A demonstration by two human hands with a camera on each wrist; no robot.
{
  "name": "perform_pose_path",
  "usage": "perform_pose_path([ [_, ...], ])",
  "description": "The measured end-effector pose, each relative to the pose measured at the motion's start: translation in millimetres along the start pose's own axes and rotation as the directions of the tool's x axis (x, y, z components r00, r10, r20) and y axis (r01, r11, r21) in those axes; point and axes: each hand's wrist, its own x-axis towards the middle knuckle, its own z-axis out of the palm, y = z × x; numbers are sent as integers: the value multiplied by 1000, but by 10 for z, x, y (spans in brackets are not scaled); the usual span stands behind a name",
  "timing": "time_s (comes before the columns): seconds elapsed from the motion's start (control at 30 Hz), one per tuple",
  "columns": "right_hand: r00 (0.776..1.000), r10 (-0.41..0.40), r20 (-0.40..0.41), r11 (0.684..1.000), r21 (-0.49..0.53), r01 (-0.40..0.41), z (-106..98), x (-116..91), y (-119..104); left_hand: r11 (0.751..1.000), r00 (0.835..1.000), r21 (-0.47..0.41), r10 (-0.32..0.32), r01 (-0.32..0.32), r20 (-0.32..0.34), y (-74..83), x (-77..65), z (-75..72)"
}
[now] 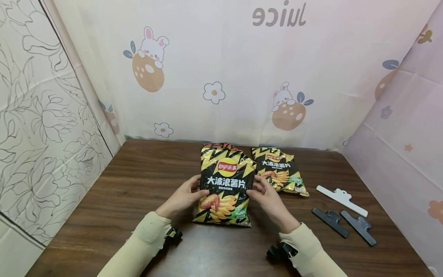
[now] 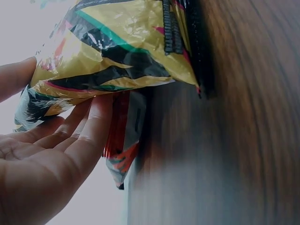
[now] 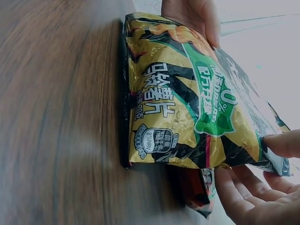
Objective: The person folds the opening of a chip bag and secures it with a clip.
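Both hands hold a black and yellow Lay's chip bag [image 1: 226, 192] upright by its sides, its lower edge at the table. The left hand [image 1: 185, 196] has its thumb on the front and its fingers round the back; in the left wrist view they curl behind the bag [image 2: 126, 47]. On the other side the right hand [image 1: 268, 198] grips the same way, thumb in front. The bag's top edge slants unevenly. Behind it a red bag [image 1: 221, 146] shows only its top; its lower part [image 2: 124, 136] appears in the left wrist view.
A second black and yellow chip bag [image 1: 277, 169] lies at the back right, its top edge uneven. Farther right are a white clip [image 1: 340, 200] and two black clips [image 1: 330, 222] on the brown wooden table [image 1: 138, 165]. Patterned curtains [image 1: 214, 57] stand behind.
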Motion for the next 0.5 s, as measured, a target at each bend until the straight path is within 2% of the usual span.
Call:
perform_pose_path([
  [0.13, 1000, 15, -8, 1000, -12, -15, -65, -37, 2, 1000, 1000, 6, -7, 7, -4, 3, 22, 58],
  [0.37, 1000, 28, 2, 1000, 6, -28, -156, -59, 20, 1000, 1000, -19, 17, -16, 22, -4, 83, 137],
  [0.5, 1000, 23, 9, 1000, 14, -23, -196, -66, 29, 1000, 1000, -1, 18, -17, 9, 3, 90, 172],
])
